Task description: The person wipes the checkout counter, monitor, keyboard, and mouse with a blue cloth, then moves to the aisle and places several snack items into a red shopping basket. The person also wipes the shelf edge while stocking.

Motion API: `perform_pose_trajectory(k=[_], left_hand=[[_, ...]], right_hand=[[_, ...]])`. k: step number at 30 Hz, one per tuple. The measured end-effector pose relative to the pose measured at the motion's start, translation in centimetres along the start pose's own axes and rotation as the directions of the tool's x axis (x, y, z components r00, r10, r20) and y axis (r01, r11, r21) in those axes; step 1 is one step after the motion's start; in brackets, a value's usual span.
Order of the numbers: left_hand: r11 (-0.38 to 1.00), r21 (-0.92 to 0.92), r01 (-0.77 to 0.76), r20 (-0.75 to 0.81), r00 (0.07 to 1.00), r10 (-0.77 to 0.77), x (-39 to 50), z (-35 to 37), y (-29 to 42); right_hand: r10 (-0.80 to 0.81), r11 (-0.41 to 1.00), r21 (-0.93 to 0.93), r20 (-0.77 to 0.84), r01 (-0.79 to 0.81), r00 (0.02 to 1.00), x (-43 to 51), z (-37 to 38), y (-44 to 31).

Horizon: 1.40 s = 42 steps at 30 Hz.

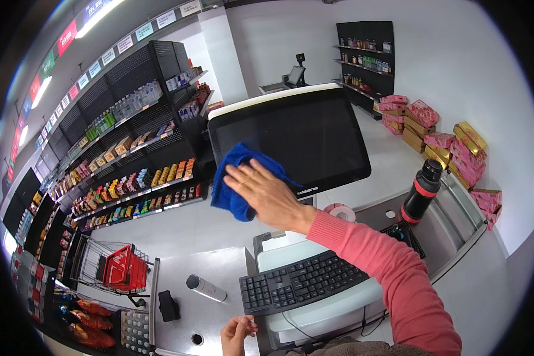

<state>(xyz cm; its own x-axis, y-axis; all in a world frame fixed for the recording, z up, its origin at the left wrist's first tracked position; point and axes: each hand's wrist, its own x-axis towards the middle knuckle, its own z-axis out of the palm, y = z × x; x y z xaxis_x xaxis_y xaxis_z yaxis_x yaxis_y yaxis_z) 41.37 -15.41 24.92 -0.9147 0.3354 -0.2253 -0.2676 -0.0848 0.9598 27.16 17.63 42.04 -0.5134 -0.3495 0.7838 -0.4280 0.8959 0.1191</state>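
My right hand [267,191], in a pink sleeve, presses a blue cloth [231,200] flat on the lower left of a black monitor screen [302,133]. The fingers are spread a little over the cloth. My left hand [238,333] is low in the view, beside the left end of a black keyboard [302,280], with its fingers curled; whether it holds anything cannot be told. A roll of labels or tape [342,212] lies behind my right wrist, below the monitor.
On the metal counter [173,249] stand a silver flask [206,288] and a black device [168,306]. A black and red bottle [422,191] stands at right. Further off are a shopping cart with a red basket [125,269], stocked shelves [133,115] and piled pink boxes [467,155].
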Motion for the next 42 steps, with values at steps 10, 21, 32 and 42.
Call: perform_pose_trajectory(k=[10,21,32,42], left_hand=[[1.0,-0.009,0.014,0.076,0.997,-0.014,0.6,1.4,0.0],[0.998,-0.024,0.066,0.12,0.991,-0.063,0.6,2.6,0.4],[0.995,-0.057,0.08,0.064,0.995,-0.076,-0.6,1.3,0.1],[0.991,-0.099,0.09,-0.041,0.995,-0.094,-2.4,-0.2,-0.8]], right_hand=[[0.286,0.891,-0.291,-0.231,-0.347,0.93,-1.8,-10.4,14.8],[0.481,0.818,-0.275,-0.152,-0.505,0.863,-14.8,-10.1,3.4],[0.116,0.989,-0.09,-0.029,-0.118,0.993,-1.0,-0.1,-2.0],[0.067,0.903,0.402,0.223,-0.154,0.972,-3.6,4.3,-9.4]])
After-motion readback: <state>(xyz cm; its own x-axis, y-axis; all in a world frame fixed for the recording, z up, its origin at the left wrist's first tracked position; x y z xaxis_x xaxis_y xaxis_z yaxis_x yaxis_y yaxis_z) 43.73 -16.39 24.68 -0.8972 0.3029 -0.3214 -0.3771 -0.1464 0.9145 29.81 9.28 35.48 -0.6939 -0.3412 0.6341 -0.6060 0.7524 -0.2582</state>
